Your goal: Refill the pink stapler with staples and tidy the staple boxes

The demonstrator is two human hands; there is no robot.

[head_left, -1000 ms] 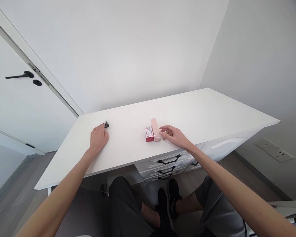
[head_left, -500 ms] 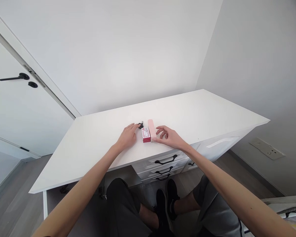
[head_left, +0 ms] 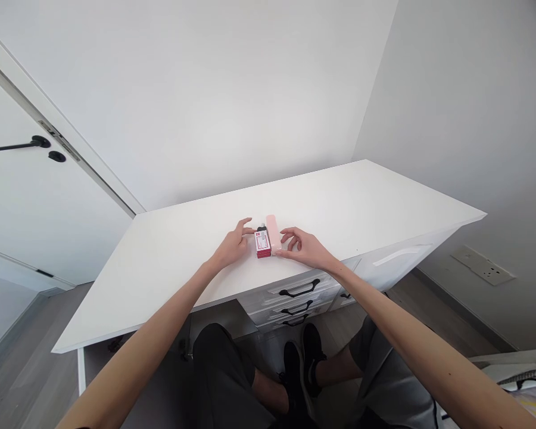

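On the white countertop (head_left: 196, 232), a small stack of red-and-white boxes (head_left: 262, 241) lies against the left side of a long pink case (head_left: 273, 229). Just behind the boxes is a small black object with a light tip (head_left: 262, 227), its kind too small to make out. My left hand (head_left: 233, 243) is beside the boxes on the left, fingers apart, the index finger reaching toward the black object. My right hand (head_left: 304, 247) steadies the pink case, thumb on its near end and bent fingers along its right side.
Drawers with black handles (head_left: 300, 288) are under the counter's front edge. My legs and black shoes (head_left: 311, 357) are below. A door with a black lever handle (head_left: 22, 143) stands at the left. A socket plate (head_left: 483, 265) is on the right wall.
The black object has shifted right, to just behind the boxes. My left index finger has lifted and stretched out. My right hand stays at the pink case.
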